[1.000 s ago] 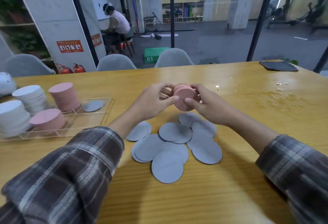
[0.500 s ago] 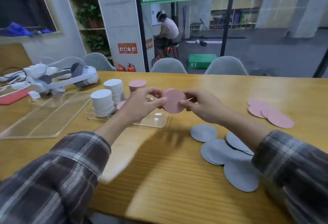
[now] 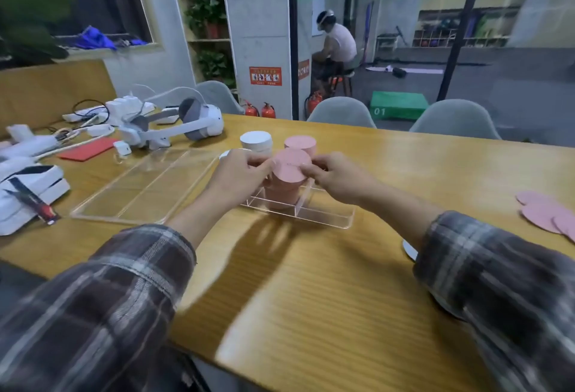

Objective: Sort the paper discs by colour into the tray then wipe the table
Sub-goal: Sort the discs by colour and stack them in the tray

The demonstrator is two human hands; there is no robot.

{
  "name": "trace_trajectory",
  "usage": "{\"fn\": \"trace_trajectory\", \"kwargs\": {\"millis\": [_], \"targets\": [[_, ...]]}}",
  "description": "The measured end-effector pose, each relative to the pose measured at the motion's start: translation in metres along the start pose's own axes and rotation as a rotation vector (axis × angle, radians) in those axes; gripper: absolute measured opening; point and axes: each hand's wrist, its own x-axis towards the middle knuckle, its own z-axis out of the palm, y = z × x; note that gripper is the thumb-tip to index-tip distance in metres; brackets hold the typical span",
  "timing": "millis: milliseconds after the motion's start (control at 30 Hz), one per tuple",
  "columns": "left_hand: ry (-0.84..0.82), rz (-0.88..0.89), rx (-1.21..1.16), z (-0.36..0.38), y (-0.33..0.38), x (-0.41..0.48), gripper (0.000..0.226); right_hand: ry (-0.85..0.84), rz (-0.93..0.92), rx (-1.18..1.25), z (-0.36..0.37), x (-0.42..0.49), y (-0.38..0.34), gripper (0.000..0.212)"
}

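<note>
Left sleeve (image 3: 109,314): plaid, blurred, filling the bottom left corner.
Right sleeve (image 3: 497,298): same plaid, bottom right.
Table (image 3: 311,298): yellow wood between the forearms.
Grey disc (image 3: 409,250): only a pale sliver showing beside the right sleeve.
Loose pink discs (image 3: 541,209): flat on the wood at the far right edge, well apart from the tray.
Tray (image 3: 326,219): clear, divided, straight ahead under the hands.
Left hand (image 3: 239,174): fingers curled onto the left edge of the pink bundle (image 3: 291,163), pinching it.
Right hand (image 3: 339,178): thumb and fingertips closed on the bundle's right edge.
Bundle's place: tilted towards the camera, on or just above the pink pile (image 3: 281,194) in a near tray compartment; contact too blurred to tell.
Behind the hands: white stack (image 3: 255,141) and second pink stack (image 3: 300,143), both upright in the tray.
Left of the tray: clear sheet (image 3: 146,186), then a headset (image 3: 186,124) farther back.
Change: a second ago, same bundle held over the grey heap; half a second ago, mid-carry to the left; now brought over the tray's pink pile, two-handed pinch unchanged, grey heap swung out of view.
Meaning: probably the setting-down of this batch. Pink not finished while loose ones lie at the right; grey likely mostly unsorted; wiping not yet begun.
</note>
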Motion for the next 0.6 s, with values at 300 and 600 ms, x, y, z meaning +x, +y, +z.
{"fn": "trace_trajectory", "kwargs": {"millis": [300,600], "targets": [[0.103,0.081,0.212,0.007,-0.003,0.000,0.037,-0.036,0.039,0.043,0.014,0.016,0.005,0.056],[-0.175,0.015,0.225,0.001,-0.008,-0.004,0.081,-0.064,-0.050,0.116,0.004,0.017,0.014,0.029]]}}
